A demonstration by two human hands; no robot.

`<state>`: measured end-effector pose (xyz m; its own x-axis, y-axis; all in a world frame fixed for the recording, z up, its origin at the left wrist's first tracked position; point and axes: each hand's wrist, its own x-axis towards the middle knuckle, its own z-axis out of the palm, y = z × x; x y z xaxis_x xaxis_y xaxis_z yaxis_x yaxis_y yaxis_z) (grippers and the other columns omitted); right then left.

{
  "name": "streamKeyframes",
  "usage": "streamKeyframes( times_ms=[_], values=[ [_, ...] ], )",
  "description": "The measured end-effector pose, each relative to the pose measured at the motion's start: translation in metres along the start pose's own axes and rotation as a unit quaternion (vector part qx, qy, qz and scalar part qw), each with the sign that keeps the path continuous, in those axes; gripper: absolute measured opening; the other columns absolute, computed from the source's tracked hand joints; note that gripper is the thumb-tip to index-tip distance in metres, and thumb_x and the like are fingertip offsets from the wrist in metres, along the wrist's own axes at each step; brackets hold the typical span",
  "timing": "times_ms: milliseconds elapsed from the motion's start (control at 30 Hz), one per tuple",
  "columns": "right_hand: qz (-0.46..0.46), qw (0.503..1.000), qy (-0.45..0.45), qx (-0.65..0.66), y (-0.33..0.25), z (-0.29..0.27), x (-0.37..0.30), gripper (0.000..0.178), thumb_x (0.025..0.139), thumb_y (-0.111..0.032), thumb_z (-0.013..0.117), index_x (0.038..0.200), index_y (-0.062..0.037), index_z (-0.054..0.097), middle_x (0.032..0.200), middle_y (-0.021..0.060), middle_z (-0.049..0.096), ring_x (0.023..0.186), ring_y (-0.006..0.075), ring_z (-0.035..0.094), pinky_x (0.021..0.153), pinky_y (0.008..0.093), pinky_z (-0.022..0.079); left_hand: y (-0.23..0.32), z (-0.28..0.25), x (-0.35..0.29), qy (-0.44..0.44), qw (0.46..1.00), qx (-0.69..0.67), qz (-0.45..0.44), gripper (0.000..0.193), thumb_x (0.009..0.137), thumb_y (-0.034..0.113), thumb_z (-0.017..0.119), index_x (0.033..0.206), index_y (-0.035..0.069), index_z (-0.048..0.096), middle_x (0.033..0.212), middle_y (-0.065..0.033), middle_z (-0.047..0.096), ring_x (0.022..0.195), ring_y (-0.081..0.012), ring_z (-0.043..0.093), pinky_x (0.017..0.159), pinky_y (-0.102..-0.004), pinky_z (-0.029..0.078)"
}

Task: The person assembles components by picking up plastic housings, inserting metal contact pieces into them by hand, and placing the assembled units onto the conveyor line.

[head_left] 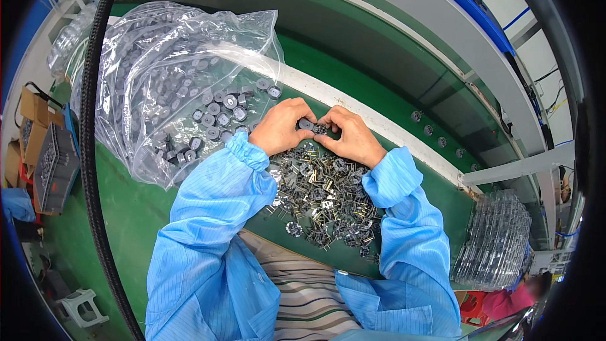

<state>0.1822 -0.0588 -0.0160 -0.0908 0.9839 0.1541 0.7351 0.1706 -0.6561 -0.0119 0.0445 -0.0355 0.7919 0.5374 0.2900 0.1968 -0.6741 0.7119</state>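
Both hands meet above the far edge of a heap of small metal-pinned parts (325, 196). In the fingers of my left hand (281, 129) is a round grey plastic housing (306, 124). Pinched by my right hand (351, 135) is a small dark pinned part (320, 129), held against the housing's right side; whether the two are joined I cannot tell. Left of my hands, a large clear plastic bag (170, 57) lies with its mouth spread. Many loose grey housings (214, 109) lie in it and at its opening, some close to my left wrist.
Beyond a white ledge (385, 127) runs a green conveyor belt (372, 76) carrying several small round parts (428, 131). Clear plastic trays (495, 240) are stacked at right. A black braided cable (95, 151) hangs at left, past a grey bin (55, 167) and a white stool (84, 308).
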Motion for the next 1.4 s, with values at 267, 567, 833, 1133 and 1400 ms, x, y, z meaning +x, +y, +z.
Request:
streamKeyframes(
  times_ms=[267, 567, 833, 1133, 1400],
  values=[
    [-0.015, 0.998, -0.043, 0.046, 0.007, -0.013, 0.003, 0.029, 0.076, -0.015, 0.081, 0.098, 0.0012, 0.071, 0.088, 0.011, 0.063, 0.079, 0.0206, 0.065, 0.071, 0.0325, 0.054, -0.001, -0.001, -0.001, 0.009, 0.999, 0.006, 0.044, 0.017, 0.086, 0.016, 0.073, 0.095, 0.001, 0.07, 0.098, -0.0153, 0.067, 0.095, -0.0372, 0.065, 0.084, -0.0455, 0.053],
    [0.178, 0.92, 0.257, -0.236, 0.126, -0.086, -0.014, 0.03, 0.079, -0.01, 0.075, 0.106, 0.0028, 0.069, 0.106, 0.0219, 0.065, 0.097, 0.0382, 0.066, 0.086, 0.0456, 0.054, 0.004, 0.009, 0.002, 0.05, 0.997, 0.053, -0.009, 0.02, 0.095, 0.024, 0.066, 0.095, 0.005, 0.072, 0.092, -0.0138, 0.062, 0.086, -0.0377, 0.065, 0.076, -0.0472, 0.053],
    [0.02, 0.968, 0.179, -0.173, 0.045, -0.061, 0.004, 0.025, 0.079, -0.008, 0.077, 0.103, -0.0047, 0.073, 0.099, 0.0122, 0.068, 0.096, 0.0299, 0.063, 0.085, 0.0417, 0.051, 0.003, 0.008, -0.002, 0.076, 0.996, 0.04, -0.033, 0.019, 0.093, 0.023, 0.068, 0.091, 0.005, 0.074, 0.091, -0.0136, 0.061, 0.083, -0.0374, 0.065, 0.074, -0.0464, 0.053],
    [-0.099, 0.994, -0.033, -0.042, -0.017, 0.009, -0.002, 0.009, 0.082, -0.015, 0.076, 0.091, -0.0122, 0.075, 0.089, 0.0021, 0.063, 0.092, 0.0224, 0.058, 0.086, 0.0375, 0.043, -0.007, -0.002, -0.003, 0.024, 0.999, -0.038, -0.015, 0.021, 0.089, 0.011, 0.069, 0.11, 0.011, 0.072, 0.103, -0.0122, 0.06, 0.096, -0.0345, 0.064, 0.082, -0.0442, 0.052],
    [-0.101, 0.994, -0.03, -0.027, -0.009, 0.006, 0.0, 0.008, 0.083, -0.016, 0.076, 0.091, -0.0135, 0.076, 0.088, 0.0001, 0.063, 0.091, 0.021, 0.057, 0.084, 0.0381, 0.042, 0.0, -0.005, -0.003, -0.038, 0.998, 0.021, -0.047, 0.036, 0.079, 0.008, 0.077, 0.114, 0.013, 0.069, 0.107, -0.0107, 0.059, 0.099, -0.0323, 0.064, 0.084, -0.0438, 0.053]
  ],
)
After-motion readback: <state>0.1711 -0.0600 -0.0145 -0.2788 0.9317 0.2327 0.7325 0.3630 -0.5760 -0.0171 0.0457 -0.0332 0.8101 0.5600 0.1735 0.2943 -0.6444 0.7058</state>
